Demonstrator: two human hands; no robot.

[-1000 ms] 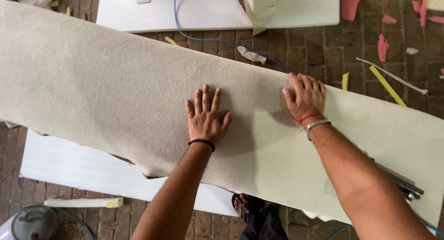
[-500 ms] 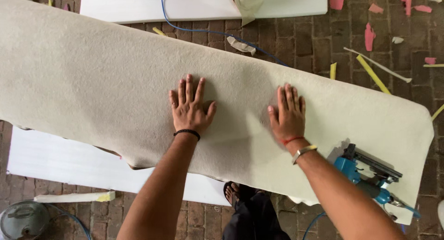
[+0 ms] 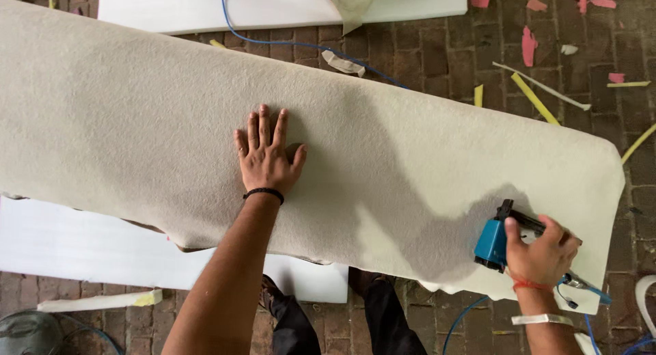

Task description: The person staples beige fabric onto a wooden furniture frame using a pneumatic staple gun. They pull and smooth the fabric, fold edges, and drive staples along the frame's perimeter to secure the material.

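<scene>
- The left hand (image 3: 265,160) lies flat, fingers spread, its grip released, pressing on the long cream felt-covered cushion panel (image 3: 383,164).
- The right hand (image 3: 541,254) has its grip clenched around a blue and black pneumatic staple gun (image 3: 502,237), which rests on the panel near its right end.
- The panel stretches across the red brick floor (image 3: 444,54).
- White foam sheets (image 3: 273,6) and yellow and pink scraps (image 3: 529,44) lie about.

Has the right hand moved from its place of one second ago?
Yes. The right hand left the middle of the beige padded panel and went to its right near corner, where it grips a blue staple gun.
</scene>
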